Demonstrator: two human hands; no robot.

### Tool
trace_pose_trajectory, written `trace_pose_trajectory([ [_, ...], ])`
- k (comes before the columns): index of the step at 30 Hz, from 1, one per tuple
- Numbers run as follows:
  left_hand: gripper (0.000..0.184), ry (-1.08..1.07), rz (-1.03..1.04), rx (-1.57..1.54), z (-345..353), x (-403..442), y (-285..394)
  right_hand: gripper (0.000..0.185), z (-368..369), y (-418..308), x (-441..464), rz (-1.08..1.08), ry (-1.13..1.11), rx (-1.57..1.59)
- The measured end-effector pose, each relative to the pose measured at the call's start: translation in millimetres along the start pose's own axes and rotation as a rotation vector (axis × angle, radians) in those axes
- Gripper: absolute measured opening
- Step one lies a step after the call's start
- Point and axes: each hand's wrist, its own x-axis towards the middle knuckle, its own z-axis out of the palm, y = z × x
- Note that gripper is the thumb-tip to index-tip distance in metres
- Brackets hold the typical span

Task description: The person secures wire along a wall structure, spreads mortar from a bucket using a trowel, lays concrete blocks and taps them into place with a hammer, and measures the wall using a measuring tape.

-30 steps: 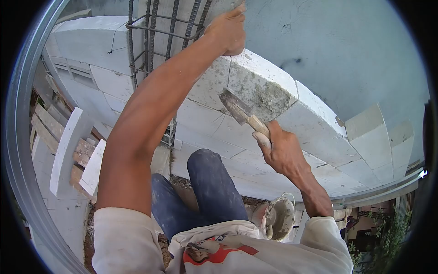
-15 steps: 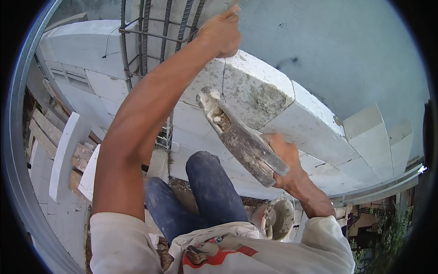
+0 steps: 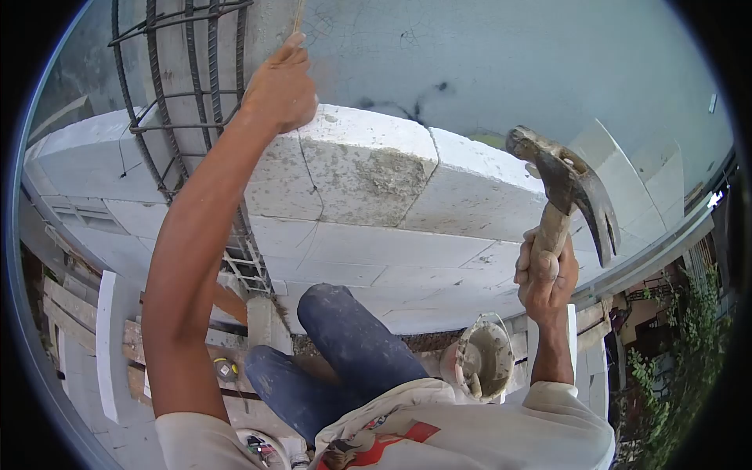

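Along the block wall's top edge (image 3: 374,125), room lies between the left grip (image 3: 282,90) and the hammer (image 3: 559,180); upright rebar (image 3: 215,70) blocks passage farther left.

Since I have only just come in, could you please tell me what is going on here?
A person at a white block wall holds a claw hammer in the right hand, head uppermost. The left hand pinches a thin piece, too small to identify, near the rebar cage. A bucket smeared with grey material stands to the person's right.
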Motion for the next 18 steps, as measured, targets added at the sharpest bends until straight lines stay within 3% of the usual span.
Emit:
trace_pose_trajectory([
  [2,0.029,0.170,0.004,-0.068,16,1,-4,0.048,-33,1,0,-0.092,0.234,-0.132],
  [5,0.031,0.132,-0.003,-0.065,14,0,-4,0.044,-92,1,-12,0.033,0.419,-0.381],
  [6,0.032,0.151,0.005,-0.057,14,1,-3,0.053,-113,11,-16,0.006,0.449,-0.478],
  [9,0.032,0.167,-0.003,-0.080,4,4,3,0.050,-171,33,-10,0.009,0.583,-0.608],
  [11,0.032,0.117,-0.024,-0.106,-2,3,6,0.035,-218,45,3,0.138,0.594,-0.644],
  [15,0.022,0.164,-0.060,-0.266,-14,-5,5,0.035,-281,58,42,0.175,0.517,-0.865],
  [17,0.018,0.268,-0.102,-0.405,-23,-16,10,0.038,-289,80,54,-0.129,0.509,-1.125],
  [18,0.019,0.339,-0.134,-0.448,-29,-26,13,0.040,-274,73,51,0.035,0.493,-1.015],
])
